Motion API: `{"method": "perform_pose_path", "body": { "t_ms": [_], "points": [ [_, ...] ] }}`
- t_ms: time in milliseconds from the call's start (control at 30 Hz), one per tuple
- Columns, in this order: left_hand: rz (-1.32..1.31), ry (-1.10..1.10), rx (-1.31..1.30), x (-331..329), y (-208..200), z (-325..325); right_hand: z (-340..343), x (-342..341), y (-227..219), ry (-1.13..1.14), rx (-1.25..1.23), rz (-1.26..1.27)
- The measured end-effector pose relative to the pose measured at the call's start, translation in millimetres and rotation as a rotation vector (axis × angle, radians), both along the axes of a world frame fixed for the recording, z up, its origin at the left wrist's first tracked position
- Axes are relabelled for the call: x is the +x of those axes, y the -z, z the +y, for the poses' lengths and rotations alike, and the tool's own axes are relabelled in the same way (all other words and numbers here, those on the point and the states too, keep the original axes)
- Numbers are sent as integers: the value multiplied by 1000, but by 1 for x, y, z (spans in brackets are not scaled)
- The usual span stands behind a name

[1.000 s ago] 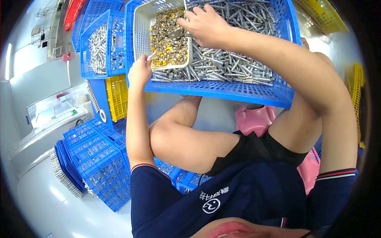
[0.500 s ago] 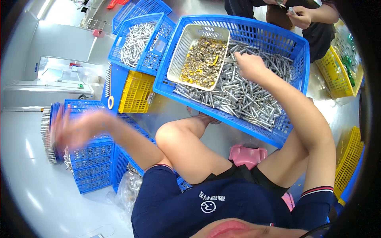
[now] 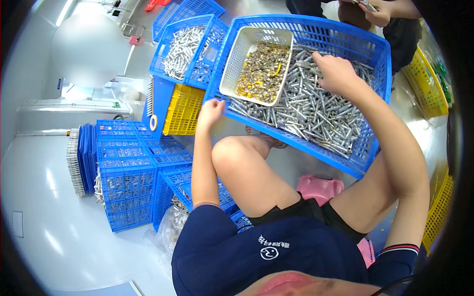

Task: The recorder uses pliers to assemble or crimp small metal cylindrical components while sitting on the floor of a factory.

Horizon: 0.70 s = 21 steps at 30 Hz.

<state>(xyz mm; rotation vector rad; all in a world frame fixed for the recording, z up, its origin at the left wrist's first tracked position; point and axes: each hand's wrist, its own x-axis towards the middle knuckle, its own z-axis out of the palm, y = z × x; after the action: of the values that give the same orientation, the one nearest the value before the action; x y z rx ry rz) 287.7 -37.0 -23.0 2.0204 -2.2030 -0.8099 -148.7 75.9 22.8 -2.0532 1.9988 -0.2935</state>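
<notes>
1 plier-like tool (image 3: pixel 307 64) in right fingers (image 3: pixel 324 61), tip leftward, long axis near-crosswise; left fingers (image 3: pixel 216 105) curled, hold unclear.

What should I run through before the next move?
1. Right hand above the metal parts, holding a grey tool: ok.
2. Left hand holding a part: cannot tell; its fingers are curled, by the crate's near-left corner.
3. White basket inside the blue crate, at its left end: ok.
4. Basket holding only one colour of bits: not ok; yellow ones lie among brownish ones.
5. Co-worker's hand off the crate: ok.
</notes>
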Motion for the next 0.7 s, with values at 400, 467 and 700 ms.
{"method": "perform_pose_path", "body": {
  "t_ms": [400,467,700],
  "points": [
    [114,-312,-491,-38,-71,190,25,-22,-18,-163,-24,-115],
    [-3,-448,-332,-63,-104,201,29,-14,-17,-209,-16,-148],
    [373,-378,-405,-19,-51,205,45,-14,-41,-259,-27,-198]
  ]
}}
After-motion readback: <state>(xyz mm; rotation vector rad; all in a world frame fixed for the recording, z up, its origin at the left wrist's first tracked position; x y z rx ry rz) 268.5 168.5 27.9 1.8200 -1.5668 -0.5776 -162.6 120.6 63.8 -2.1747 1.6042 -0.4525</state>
